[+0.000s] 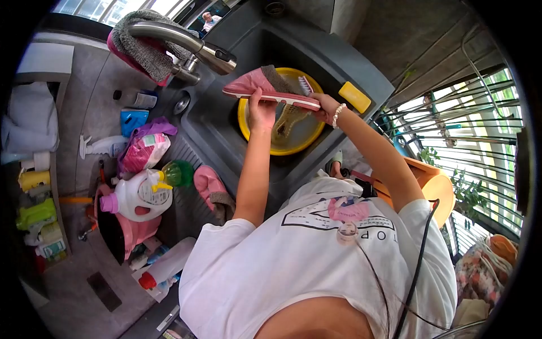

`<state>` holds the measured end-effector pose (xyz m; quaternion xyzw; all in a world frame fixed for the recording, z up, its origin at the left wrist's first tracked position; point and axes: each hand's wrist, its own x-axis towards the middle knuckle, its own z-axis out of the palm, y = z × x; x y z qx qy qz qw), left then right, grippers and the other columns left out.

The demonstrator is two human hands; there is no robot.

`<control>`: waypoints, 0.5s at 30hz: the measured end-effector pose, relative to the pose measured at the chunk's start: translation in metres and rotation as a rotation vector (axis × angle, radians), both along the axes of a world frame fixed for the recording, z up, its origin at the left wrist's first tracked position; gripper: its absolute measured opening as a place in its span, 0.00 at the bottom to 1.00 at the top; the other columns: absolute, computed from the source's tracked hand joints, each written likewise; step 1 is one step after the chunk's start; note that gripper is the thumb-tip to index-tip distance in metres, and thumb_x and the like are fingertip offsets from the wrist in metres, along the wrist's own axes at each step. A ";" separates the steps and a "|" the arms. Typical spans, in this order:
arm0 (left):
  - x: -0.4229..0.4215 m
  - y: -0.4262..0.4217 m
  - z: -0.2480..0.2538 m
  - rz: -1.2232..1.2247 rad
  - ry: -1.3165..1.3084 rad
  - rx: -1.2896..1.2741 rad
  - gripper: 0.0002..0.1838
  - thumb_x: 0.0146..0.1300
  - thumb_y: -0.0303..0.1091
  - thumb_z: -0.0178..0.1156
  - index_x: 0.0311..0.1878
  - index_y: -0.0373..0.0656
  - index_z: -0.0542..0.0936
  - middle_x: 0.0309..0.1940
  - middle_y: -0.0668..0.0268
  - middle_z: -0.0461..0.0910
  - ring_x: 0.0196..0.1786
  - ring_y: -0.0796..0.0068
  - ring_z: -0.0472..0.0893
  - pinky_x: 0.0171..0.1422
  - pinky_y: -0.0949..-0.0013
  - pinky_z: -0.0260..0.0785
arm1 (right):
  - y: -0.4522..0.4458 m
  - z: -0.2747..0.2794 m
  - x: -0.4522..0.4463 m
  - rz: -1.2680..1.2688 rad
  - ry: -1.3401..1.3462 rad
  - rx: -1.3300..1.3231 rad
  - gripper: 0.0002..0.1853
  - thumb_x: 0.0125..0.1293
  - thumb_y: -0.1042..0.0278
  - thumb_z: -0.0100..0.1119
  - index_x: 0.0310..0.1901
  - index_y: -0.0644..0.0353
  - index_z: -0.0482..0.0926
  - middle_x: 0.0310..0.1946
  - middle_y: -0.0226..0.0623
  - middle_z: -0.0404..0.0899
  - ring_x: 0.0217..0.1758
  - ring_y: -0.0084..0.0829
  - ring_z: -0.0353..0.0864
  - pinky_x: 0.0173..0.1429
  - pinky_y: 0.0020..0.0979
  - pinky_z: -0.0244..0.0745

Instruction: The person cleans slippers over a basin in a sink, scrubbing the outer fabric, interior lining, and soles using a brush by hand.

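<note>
My left hand (pixel 262 113) is closed around the side of a pink slipper (pixel 248 83) with a grey fuzzy lining and a white stripe along its sole. At the heel end, my right hand (pixel 326 108), with a beaded bracelet at its wrist, grips the same slipper. A scrub brush (pixel 305 85) shows its pale bristles beside the right fingers; whether that hand also holds it I cannot tell. Beneath the slipper is a yellow basin (pixel 244 120) with liquid in it, set in a grey sink (pixel 197 116). A second pink slipper (pixel 210 186) lies on the ridged drainboard.
A metal faucet (pixel 217 58) draped with a grey towel (pixel 141 48) reaches over the sink. A yellow sponge (pixel 354 98) rests on the right rim. To the left stand a white detergent jug (pixel 141 195), a pink bag (pixel 145 151) and a spray bottle (pixel 107 146).
</note>
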<state>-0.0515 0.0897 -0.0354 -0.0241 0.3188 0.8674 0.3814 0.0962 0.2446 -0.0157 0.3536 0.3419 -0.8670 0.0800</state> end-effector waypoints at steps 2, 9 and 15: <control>0.000 -0.003 -0.005 0.024 -0.022 -0.056 0.25 0.51 0.44 0.66 0.50 0.44 0.73 0.43 0.65 0.75 0.49 0.66 0.73 0.52 0.56 0.71 | 0.000 0.015 0.005 0.096 -0.066 0.278 0.23 0.66 0.49 0.46 0.32 0.64 0.80 0.18 0.38 0.78 0.08 0.19 0.62 0.11 0.22 0.52; 0.010 -0.014 0.022 0.076 0.274 -0.126 0.25 0.53 0.35 0.61 0.56 0.44 0.70 0.46 0.66 0.74 0.52 0.68 0.73 0.57 0.62 0.69 | -0.009 0.026 0.029 0.092 -0.032 1.430 0.24 0.72 0.51 0.40 0.65 0.53 0.64 0.41 0.55 0.79 0.41 0.52 0.79 0.41 0.41 0.75; 0.012 -0.011 0.034 -0.078 0.221 0.084 0.35 0.59 0.46 0.57 0.68 0.44 0.60 0.61 0.59 0.67 0.63 0.61 0.68 0.70 0.60 0.58 | -0.037 0.088 -0.020 0.438 0.338 1.774 0.26 0.67 0.64 0.44 0.67 0.38 0.61 0.41 0.51 0.78 0.39 0.50 0.81 0.40 0.44 0.75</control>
